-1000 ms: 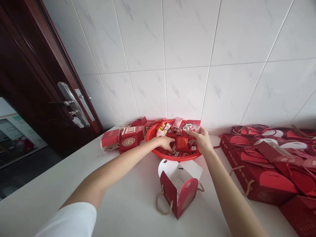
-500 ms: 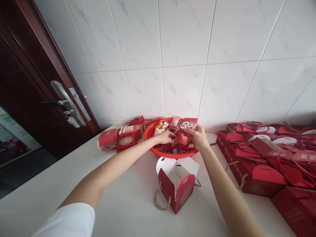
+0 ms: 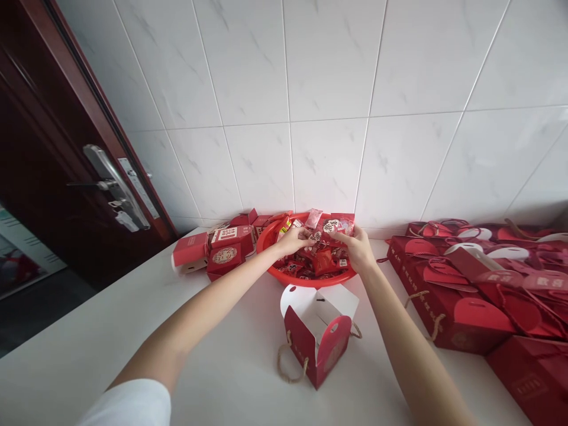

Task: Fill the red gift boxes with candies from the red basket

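Head view: left hand (image 3: 293,241) now higher, red packet (image 3: 315,235) at its fingers (image 3: 306,242)

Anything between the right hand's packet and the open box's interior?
Yes: the near rim of the red basin, then the white flaps on the basin side of the box. Nothing visible covers its open top. The packet is in the right hand.

The head-worn camera looks forward and down over the table (image 3: 231,361).
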Tool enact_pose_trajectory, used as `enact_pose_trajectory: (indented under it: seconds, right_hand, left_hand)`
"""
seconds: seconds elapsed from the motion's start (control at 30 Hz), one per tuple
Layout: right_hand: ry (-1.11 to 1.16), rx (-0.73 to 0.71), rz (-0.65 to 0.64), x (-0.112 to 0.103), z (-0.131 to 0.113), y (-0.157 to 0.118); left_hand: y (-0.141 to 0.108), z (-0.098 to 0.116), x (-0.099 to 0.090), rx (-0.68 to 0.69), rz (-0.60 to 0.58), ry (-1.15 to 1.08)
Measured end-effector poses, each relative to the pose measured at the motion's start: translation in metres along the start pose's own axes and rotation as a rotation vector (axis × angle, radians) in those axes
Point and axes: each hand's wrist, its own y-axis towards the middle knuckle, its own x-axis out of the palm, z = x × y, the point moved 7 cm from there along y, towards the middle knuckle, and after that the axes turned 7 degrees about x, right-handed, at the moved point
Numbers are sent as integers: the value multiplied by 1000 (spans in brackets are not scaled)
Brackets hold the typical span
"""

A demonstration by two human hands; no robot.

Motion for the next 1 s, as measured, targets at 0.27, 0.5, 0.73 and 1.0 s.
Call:
enact_pose_trajectory:
  seconds: [0.27,0.5,0.73,1.0]
  right_hand:
    - [22,-19,-28,3,-1,0]
    - [5,-11,-2,1,-1,-1]
    - [-6,-17,-37,5,-2,-2]
    - [54,-27,1,3,-5,-2]
  left_hand:
    - [1,6,-1,10,49,-115]
    - [-4,15,-5,73,83,-68]
    - [-3,32,-4,180,87,-211]
    - [1,51,11,153,167,-246]
